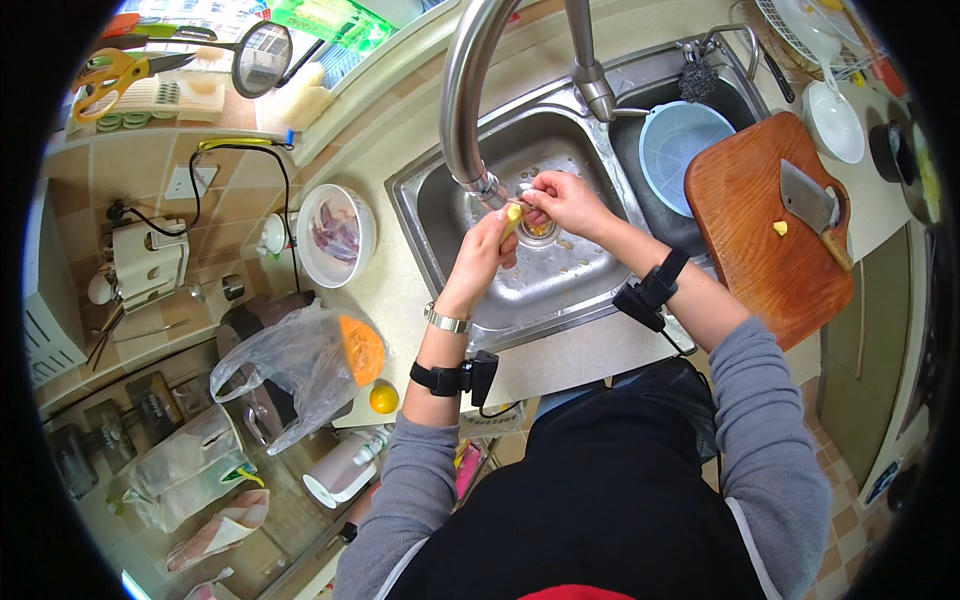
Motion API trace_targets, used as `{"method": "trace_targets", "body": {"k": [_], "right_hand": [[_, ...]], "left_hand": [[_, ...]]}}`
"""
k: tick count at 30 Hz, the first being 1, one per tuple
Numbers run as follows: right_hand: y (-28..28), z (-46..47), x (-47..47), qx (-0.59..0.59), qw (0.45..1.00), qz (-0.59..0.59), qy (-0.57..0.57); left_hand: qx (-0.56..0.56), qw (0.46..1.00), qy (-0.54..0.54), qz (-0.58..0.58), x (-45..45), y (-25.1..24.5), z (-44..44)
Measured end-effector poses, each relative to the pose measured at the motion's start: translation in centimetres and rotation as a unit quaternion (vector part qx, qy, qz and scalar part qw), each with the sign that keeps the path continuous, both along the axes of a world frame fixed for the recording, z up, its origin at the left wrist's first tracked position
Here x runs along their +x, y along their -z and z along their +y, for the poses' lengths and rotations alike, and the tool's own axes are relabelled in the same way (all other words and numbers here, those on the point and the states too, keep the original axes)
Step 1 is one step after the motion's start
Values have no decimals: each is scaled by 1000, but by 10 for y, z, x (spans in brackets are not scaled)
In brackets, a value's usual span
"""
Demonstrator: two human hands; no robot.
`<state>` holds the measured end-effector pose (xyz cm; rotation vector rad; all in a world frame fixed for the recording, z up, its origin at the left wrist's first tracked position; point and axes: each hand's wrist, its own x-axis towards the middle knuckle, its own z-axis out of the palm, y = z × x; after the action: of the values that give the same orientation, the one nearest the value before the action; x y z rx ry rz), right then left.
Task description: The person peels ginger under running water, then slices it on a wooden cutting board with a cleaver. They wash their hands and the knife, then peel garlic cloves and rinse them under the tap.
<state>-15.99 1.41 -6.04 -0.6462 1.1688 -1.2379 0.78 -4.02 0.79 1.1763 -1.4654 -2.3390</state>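
My left hand (pixel 487 247) grips a peeled yellow piece that looks like ginger root (pixel 512 217), above the left basin of the stainless steel sink (pixel 502 300). Close beside it, my right hand (pixel 566 202) pinches a small whitish object (pixel 526 189), too covered by my fingers to name. The curved tap spout (pixel 454 105) ends just above the ginger. Brownish peel scraps lie around the drain (pixel 537 231). A cleaver (pixel 806 199) and a small yellow chunk (pixel 780 228) rest on the wooden cutting board (pixel 772 277) at the right.
A light blue colander (pixel 679 150) sits in the right basin, beneath a hanging steel scourer (pixel 699 79). Left of the sink stand a white bowl of raw meat (pixel 335 234), a bagged pumpkin piece (pixel 362 351) and an orange fruit (pixel 383 399). Yellow-handled scissors (pixel 112 75) are at upper left.
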Motion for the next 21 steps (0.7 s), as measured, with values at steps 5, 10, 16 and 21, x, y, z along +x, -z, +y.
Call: {"method": "trace_targets", "body": {"k": [5, 10, 16, 21], "right_hand": [[-7, 8, 0, 7, 997, -49, 61], [-23, 17, 5, -63, 990, 69, 101], [-23, 15, 15, -70, 963, 206, 159], [-18, 15, 12, 3, 973, -133, 190]], "left_hand": [[-79, 996, -35, 35, -4, 15, 1], [-130, 990, -42, 20, -12, 22, 9], [-232, 971, -49, 21, -19, 23, 15], [-121, 988, -73, 66, -15, 19, 14]]}}
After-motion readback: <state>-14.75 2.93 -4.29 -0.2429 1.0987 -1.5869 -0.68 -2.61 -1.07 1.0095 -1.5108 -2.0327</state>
